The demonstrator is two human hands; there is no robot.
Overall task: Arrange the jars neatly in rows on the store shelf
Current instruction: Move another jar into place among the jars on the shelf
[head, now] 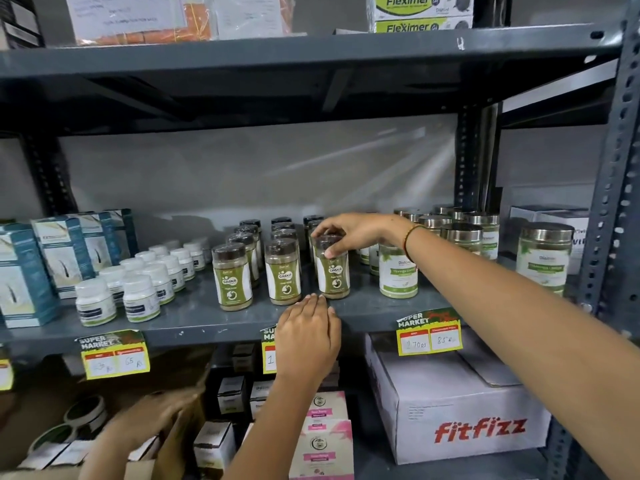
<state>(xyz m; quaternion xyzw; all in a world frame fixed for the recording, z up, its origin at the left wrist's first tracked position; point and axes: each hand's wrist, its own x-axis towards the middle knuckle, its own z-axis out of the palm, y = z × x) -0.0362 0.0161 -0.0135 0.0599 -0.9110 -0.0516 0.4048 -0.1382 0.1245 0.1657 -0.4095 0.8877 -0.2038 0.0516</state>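
Green-labelled jars with dark lids stand in three rows running front to back on the grey middle shelf [194, 317]. The front jars are the left one [232, 278], the middle one [283, 273] and the right one [334, 273]. My right hand [349, 233] reaches in from the right and grips the lid of the front right jar, which stands on the shelf. My left hand [308, 337] lies flat, palm down, on the shelf's front edge just below that jar, holding nothing.
Small white bottles [138, 296] and teal boxes [24, 282] fill the shelf's left side. Larger steel-lidded jars [398, 275] crowd the right. Price tags [116, 355] hang from the edge. Below sit a Fitfizz carton [457, 410], pink boxes [325, 441] and another blurred hand [149, 420].
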